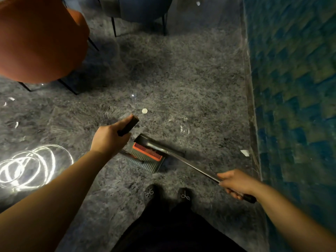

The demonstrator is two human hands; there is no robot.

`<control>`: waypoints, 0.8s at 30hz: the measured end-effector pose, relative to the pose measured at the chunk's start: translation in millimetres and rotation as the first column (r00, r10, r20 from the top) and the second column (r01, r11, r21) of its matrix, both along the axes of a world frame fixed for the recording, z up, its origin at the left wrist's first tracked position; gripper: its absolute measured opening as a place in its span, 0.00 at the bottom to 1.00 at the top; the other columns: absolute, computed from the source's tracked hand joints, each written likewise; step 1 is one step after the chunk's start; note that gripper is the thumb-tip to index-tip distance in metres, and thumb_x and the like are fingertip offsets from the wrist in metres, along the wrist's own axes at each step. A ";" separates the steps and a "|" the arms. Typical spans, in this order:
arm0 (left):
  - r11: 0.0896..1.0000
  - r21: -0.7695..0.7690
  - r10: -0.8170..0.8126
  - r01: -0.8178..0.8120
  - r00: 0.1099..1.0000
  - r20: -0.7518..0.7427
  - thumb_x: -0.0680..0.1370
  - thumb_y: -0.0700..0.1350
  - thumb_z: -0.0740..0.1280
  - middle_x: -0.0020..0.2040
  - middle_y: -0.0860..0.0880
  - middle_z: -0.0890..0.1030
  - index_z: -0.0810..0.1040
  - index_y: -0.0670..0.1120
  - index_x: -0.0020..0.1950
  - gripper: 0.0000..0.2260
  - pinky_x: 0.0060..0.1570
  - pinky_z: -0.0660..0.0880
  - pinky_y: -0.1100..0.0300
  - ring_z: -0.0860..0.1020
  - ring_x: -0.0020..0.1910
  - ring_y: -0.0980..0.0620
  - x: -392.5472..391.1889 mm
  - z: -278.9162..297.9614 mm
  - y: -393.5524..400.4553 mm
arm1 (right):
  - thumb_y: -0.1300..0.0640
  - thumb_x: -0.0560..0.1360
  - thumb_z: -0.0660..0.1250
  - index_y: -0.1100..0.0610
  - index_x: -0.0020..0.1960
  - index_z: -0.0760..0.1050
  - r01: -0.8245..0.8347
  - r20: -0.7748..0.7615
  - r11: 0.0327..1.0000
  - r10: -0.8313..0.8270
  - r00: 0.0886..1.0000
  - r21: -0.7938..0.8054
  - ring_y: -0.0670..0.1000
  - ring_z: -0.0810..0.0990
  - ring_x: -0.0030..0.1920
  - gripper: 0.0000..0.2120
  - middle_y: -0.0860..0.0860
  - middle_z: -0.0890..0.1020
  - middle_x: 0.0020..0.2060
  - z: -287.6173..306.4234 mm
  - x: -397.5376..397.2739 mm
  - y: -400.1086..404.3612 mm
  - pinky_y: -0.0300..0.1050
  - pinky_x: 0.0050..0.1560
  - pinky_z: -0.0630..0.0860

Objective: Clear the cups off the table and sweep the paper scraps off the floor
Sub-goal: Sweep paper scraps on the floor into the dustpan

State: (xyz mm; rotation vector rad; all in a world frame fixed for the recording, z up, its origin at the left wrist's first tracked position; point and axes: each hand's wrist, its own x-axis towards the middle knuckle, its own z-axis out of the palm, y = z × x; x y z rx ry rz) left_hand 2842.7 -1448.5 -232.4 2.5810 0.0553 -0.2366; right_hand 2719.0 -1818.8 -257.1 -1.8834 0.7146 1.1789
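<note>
You wear no sleeves above either hand; below them, black trousers (pixel 174 231) and black shoes (pixel 150 194) with beaded bows.

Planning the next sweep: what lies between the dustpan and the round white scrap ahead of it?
In the head view, only bare grey floor lies between the dustpan and the round white scrap; the left hand with its dark handle overhangs that stretch.

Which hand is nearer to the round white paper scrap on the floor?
Left. The left hand is just below-left of the round scrap; the right hand is far off, lower right.
</note>
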 end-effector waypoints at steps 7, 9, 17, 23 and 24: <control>0.999 -0.033 -0.004 0.005 1.000 0.025 0.74 0.44 0.72 0.52 0.45 0.84 0.71 0.59 0.70 0.26 0.45 0.78 0.54 0.81 0.45 0.46 2.9 1.0 1.5 | 0.66 0.78 0.62 0.56 0.70 0.69 0.087 0.069 0.994 -0.082 0.994 -0.063 0.47 0.69 0.19 0.21 0.54 0.73 0.27 -12.3 1.2 8.1 0.36 0.19 0.64; 0.999 -0.040 0.003 -0.002 1.000 0.027 0.75 0.44 0.72 0.51 0.46 0.84 0.70 0.59 0.70 0.26 0.44 0.77 0.56 0.81 0.45 0.47 5.8 1.3 -0.2 | 0.65 0.78 0.61 0.56 0.70 0.70 0.061 0.072 0.994 -0.054 0.996 -0.091 0.48 0.69 0.20 0.21 0.54 0.73 0.26 -21.3 9.8 15.9 0.36 0.20 0.64; 1.000 -0.015 0.005 -0.004 0.999 0.039 0.75 0.45 0.70 0.45 0.44 0.83 0.69 0.59 0.71 0.25 0.41 0.75 0.55 0.80 0.41 0.46 19.0 1.2 -8.7 | 0.65 0.77 0.61 0.60 0.59 0.77 -0.031 0.007 0.993 0.032 0.999 -0.115 0.46 0.69 0.17 0.12 0.52 0.73 0.22 -28.9 18.9 29.3 0.36 0.20 0.65; 0.999 -0.028 0.021 -0.020 0.999 0.035 0.75 0.45 0.71 0.45 0.44 0.83 0.69 0.59 0.71 0.26 0.41 0.77 0.53 0.80 0.39 0.46 26.0 1.6 -1.6 | 0.68 0.76 0.62 0.60 0.58 0.77 0.073 0.034 0.995 -0.071 0.997 -0.070 0.45 0.67 0.16 0.13 0.51 0.71 0.22 -15.8 -8.2 16.0 0.34 0.18 0.62; 0.999 -0.029 0.017 -0.016 0.999 0.038 0.75 0.45 0.71 0.45 0.44 0.83 0.70 0.59 0.70 0.26 0.41 0.78 0.53 0.80 0.39 0.46 26.9 1.1 0.2 | 0.67 0.77 0.62 0.59 0.60 0.77 0.104 0.038 0.992 -0.101 0.994 -0.072 0.45 0.67 0.16 0.14 0.52 0.71 0.22 -14.7 -11.7 13.8 0.34 0.18 0.62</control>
